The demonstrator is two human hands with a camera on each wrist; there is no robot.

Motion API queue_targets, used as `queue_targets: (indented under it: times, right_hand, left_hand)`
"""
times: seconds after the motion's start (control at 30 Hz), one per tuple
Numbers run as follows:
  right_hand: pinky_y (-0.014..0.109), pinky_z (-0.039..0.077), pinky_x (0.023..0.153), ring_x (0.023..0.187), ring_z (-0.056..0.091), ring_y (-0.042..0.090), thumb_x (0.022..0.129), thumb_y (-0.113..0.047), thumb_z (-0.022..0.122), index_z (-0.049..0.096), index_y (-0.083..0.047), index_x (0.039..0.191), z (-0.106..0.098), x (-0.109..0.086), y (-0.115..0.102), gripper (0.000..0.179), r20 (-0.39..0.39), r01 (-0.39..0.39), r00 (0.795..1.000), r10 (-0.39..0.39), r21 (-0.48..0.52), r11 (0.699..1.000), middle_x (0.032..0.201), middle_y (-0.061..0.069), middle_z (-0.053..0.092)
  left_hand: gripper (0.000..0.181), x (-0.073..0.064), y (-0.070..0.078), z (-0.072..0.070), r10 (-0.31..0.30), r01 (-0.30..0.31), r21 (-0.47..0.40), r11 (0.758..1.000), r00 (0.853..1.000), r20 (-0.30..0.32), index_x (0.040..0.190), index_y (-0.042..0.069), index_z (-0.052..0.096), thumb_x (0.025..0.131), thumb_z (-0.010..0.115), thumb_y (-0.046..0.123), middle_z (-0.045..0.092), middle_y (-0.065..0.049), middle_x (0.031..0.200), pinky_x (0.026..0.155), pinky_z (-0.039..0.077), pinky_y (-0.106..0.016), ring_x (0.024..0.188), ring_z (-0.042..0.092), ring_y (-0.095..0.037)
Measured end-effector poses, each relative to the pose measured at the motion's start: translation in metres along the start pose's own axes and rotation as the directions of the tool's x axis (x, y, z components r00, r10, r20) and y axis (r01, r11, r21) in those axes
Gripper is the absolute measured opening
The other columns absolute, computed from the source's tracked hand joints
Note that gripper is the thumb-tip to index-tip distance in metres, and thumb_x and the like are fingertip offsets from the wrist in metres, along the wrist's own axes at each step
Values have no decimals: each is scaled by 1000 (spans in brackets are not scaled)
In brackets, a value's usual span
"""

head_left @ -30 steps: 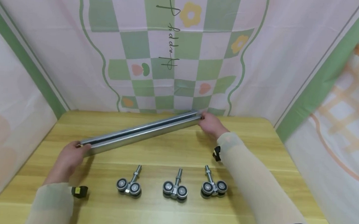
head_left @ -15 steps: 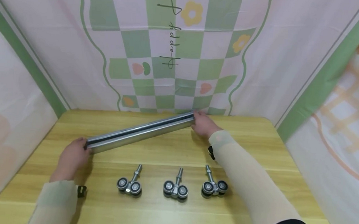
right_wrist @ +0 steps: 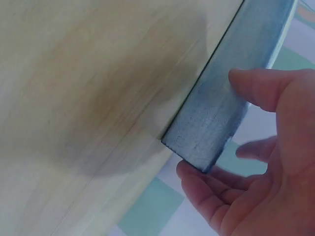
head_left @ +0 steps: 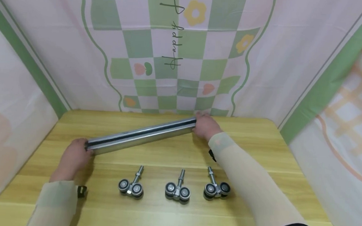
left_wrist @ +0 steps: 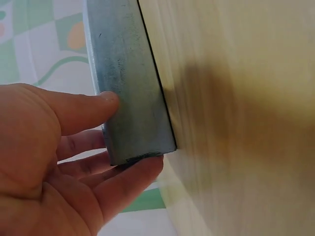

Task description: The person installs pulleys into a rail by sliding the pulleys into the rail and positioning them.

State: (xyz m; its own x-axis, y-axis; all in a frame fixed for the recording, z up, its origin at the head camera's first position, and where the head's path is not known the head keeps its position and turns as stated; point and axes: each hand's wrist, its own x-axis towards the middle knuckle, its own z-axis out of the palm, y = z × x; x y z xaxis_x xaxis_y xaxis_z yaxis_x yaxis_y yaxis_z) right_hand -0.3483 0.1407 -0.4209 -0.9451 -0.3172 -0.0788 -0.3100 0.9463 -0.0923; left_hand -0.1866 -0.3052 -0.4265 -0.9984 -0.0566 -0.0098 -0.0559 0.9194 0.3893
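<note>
A long silver metal track rail (head_left: 142, 137) lies slanted across the back half of the table in the head view, its slot facing up and its right end farther back. My left hand (head_left: 74, 156) grips the left end, thumb on the front face and fingers around the end, as the left wrist view shows. At the other end my right hand (head_left: 206, 126) holds the rail (right_wrist: 211, 113) likewise, with its thumb on the front side. In both wrist views the rail's lower edge sits at the tabletop. Whether it touches along its whole length cannot be told.
Three twin-wheel rollers with threaded bolts stand in a row in front of the rail: a left roller (head_left: 137, 190), a middle roller (head_left: 184, 194) and a right roller (head_left: 210, 190). The wooden table (head_left: 162, 219) meets a patterned curtain (head_left: 190, 68) at its back edge.
Both hands have lowered the rail slightly and its right end has come left and nearer. The left hand has shifted its hold to the rail's very end. The rollers have not moved.
</note>
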Motion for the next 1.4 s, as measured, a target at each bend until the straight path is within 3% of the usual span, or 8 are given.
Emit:
queue_targets:
  times: [0.13,0.3,0.4,0.63,0.83,1.1,1.27,1.4]
  right_hand:
    - [47,31,111,138,33,42,98,-30,64,34,7,149,0,-1,-1,70,10,24,1000,-23,-73,997,146,25,45]
    - [46,46,98,120,52,38,97,-27,67,48,6,141,-6,-5,-3,58,-9,39,999,-40,-116,992,137,26,50]
    - [45,51,90,107,59,36,96,-26,69,54,6,134,-11,-7,-5,52,-13,40,999,-42,-113,993,129,26,53]
    - [45,53,87,104,61,34,92,-24,73,61,3,120,-14,-6,0,41,-8,28,1000,-29,-97,995,125,22,58]
    - [46,55,80,94,63,33,91,-23,75,64,1,109,-15,-5,8,32,16,-15,1000,15,-45,999,121,22,60]
    - [47,52,88,106,62,35,91,-22,75,67,1,114,-17,-8,17,33,31,-24,999,25,-28,999,138,21,54]
    - [47,53,85,96,64,31,89,-20,76,71,-3,97,-18,-11,26,19,38,-18,999,18,-5,1000,113,15,67]
    - [46,53,83,88,63,28,86,-20,79,68,-6,90,-19,-15,32,19,38,-27,999,26,23,999,100,10,68]
  left_hand:
    - [55,4,1,1,-21,20,12,1000,998,58,136,-21,39,94,61,8,36,-46,128,95,36,-68,113,44,-60]
    - [60,9,1,0,5,-8,42,999,998,58,137,-23,38,92,63,7,38,-46,125,96,37,-67,112,44,-60]
    - [59,11,0,-3,3,-7,62,998,998,60,134,-24,40,90,65,7,41,-47,123,96,37,-66,111,45,-59]
    - [58,18,1,-8,-46,46,10,999,994,100,136,-20,41,92,66,9,40,-46,127,99,33,-67,116,41,-60]
    - [57,25,7,-8,-25,25,8,1000,996,85,135,-20,43,92,66,9,43,-44,126,99,34,-66,116,43,-58]
    - [60,40,10,-2,15,-19,44,999,995,95,138,-19,40,92,67,9,41,-43,127,97,37,-65,115,45,-58]
    - [61,50,15,1,32,-37,54,998,994,101,139,-19,39,92,67,8,41,-42,128,98,38,-64,114,46,-56]
    - [61,57,19,2,41,-50,76,996,993,113,139,-19,39,93,67,8,40,-42,130,100,37,-63,116,46,-56]
